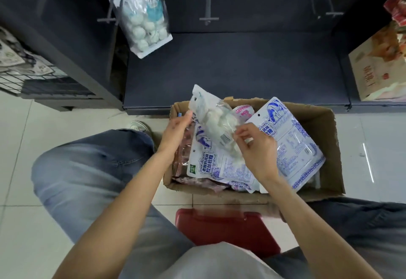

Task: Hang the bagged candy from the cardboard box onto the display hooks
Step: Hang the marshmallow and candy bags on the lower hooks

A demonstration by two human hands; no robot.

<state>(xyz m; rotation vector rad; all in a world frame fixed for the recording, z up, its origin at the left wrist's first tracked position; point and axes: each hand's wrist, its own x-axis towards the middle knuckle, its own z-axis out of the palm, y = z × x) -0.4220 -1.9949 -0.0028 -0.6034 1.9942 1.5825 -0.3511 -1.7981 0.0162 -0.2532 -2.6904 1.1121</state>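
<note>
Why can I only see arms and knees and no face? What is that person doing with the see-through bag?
The camera sits on the person's head and looks down, so you see only what they see: their own arms, their knees in jeans, and the floor. There is just this one picture.

They sit in front of a cardboard box full of candy bags. Their left hand and right hand both hold one clear bag of white candies above the box. Inside the box lie blue-and-white bags and some darker ones.

Up on the dark shelf wall, metal hooks stick out. One bag like it already hangs on the left hook. The bag in the hands probably goes up there next.
</note>
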